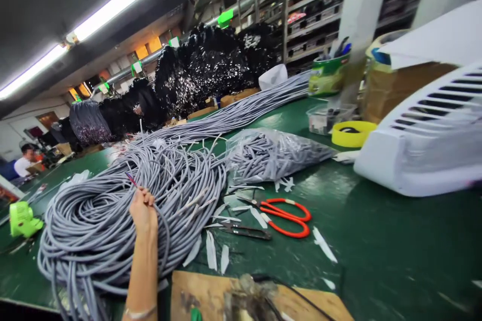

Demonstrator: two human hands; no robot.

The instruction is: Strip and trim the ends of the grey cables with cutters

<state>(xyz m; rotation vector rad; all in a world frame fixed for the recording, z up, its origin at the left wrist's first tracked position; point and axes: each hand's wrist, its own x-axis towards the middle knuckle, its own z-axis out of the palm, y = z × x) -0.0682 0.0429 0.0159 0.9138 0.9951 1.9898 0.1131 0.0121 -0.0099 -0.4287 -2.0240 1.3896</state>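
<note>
My left hand (143, 208) is raised over a big coil of grey cable (94, 210), its fingers closed round one cable end. Thin coloured wires (131, 179) stick out above the fingers, and a grey cable runs down from the hand's right side. My right hand is not in view. Right of the coil, red-handled scissors (286, 215) lie on the green table (395, 241), with dark thread snips (246, 231) just below them. White scraps (211, 251) are scattered around both tools. Behind them sits a clear bag of short grey cable pieces (263, 155).
A brown board (199, 291) with a blurred device is at the bottom. To the right are a white slatted object (422, 145), yellow tape (352, 134) and a green tub (327, 75). Long cables (241, 110) stretch behind. A person (24, 163) sits far left, near a green device (23, 219).
</note>
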